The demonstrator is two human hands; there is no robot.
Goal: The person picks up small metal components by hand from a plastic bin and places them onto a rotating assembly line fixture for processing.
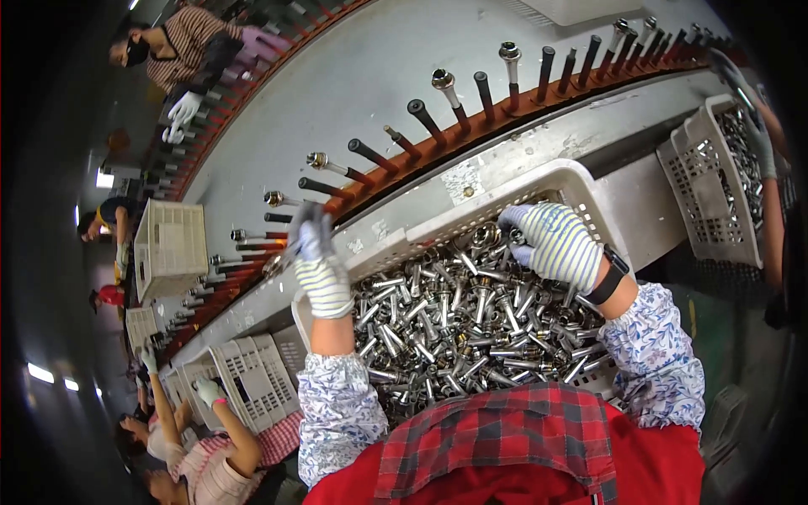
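My left hand [318, 265], in a striped knit glove with grey fingertips, reaches over the near edge of the conveyor rail. Its fingers are blurred, closed around what looks like a shiny metal fitting [279, 263]. My right hand [557, 242], gloved alike, is over the far right part of a white plastic crate [581, 189]. A small metal fitting [516, 236] shows between its thumb and fingers. Loose metal fittings [463, 324], tube-shaped with wider ringed ends, fill the crate below both hands.
A curved orange rail [454, 139] carries upright black-capped pegs [425, 118], some topped with metal fittings [443, 82]. Another crate of fittings [711, 185] stands at right beside a co-worker's arm. More crates [252, 379] and co-workers [215, 450] line the left. Across the metal table [337, 93] another person [189, 50] works.
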